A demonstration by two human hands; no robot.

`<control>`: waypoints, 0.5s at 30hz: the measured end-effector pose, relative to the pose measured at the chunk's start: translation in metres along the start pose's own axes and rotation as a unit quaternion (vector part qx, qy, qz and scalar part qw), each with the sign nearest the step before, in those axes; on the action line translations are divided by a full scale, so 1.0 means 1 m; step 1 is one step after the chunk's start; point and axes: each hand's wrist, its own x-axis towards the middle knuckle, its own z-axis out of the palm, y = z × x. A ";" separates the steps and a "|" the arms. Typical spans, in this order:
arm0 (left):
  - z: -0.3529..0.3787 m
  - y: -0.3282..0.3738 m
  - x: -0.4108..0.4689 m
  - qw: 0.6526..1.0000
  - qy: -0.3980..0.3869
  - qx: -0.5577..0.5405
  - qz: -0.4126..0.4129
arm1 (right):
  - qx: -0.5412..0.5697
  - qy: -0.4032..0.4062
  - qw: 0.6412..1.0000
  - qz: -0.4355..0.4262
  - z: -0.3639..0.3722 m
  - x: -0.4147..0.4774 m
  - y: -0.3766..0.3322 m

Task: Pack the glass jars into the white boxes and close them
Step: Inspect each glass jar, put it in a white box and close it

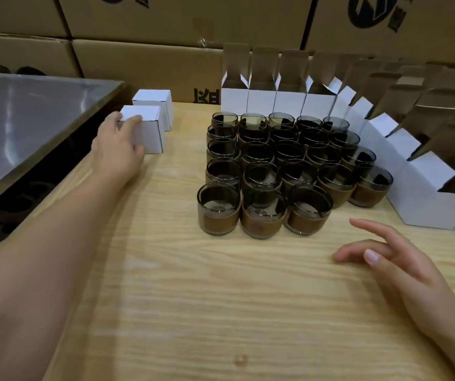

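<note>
Several smoky glass jars (278, 171) with brown bands stand packed together in rows on the wooden table (220, 298). A curved row of open white boxes (289, 100) with raised flaps runs behind and to the right of them. Two closed white boxes sit at the far left: the nearer closed box (149, 133) and a second closed box (156, 101) behind it. My left hand (119, 144) grips the nearer closed box, fingers curled over its top edge. My right hand (393, 259) hovers open over the table, right of the front jars, holding nothing.
A shiny metal surface (28, 119) lies beyond the table's left edge, with a dark gap beside it. Large brown cartons (165, 37) are stacked along the back. More open boxes (440, 193) crowd the right edge.
</note>
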 end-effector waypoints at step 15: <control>0.003 0.005 0.022 0.991 -0.099 0.087 0.006 | 0.023 0.002 1.000 0.011 0.001 -0.001 -0.004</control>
